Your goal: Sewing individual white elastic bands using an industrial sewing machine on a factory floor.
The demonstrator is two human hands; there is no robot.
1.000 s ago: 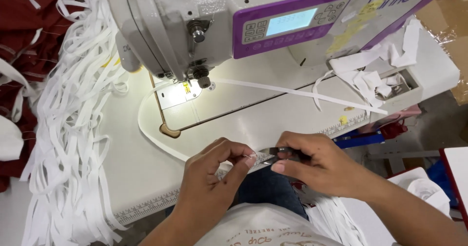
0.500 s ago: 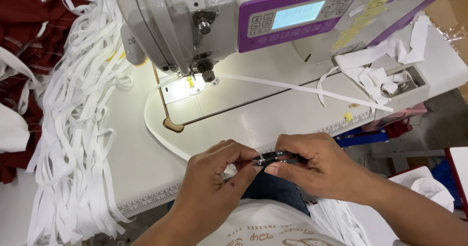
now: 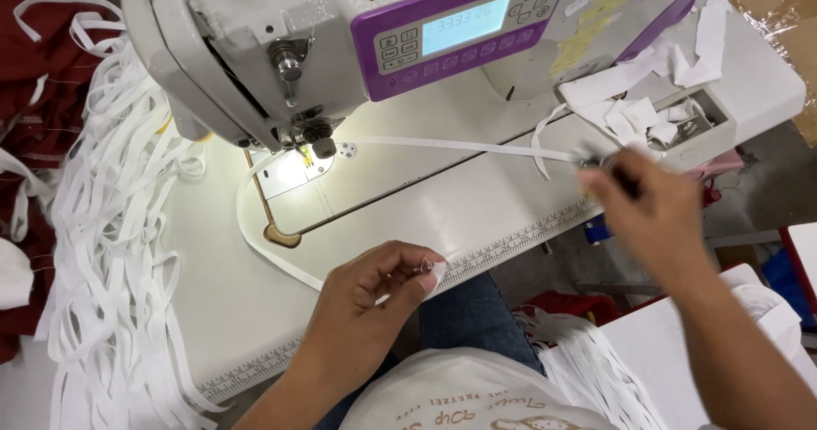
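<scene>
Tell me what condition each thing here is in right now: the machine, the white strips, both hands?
Grey sewing machine with purple panel: display and needle light lit.
White fabric strip under the presser foot: stretched flat to the right.
Heap of white strips: tangled, hanging off the table.
Left hand: pinching a white strip end.
Right hand: blurred, gripping a small dark tool.

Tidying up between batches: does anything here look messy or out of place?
Yes. A tangled heap of white strips spills over the table's left edge, and loose white scraps litter the tray to the right of the sewing machine. Nothing looks damaged.
</scene>
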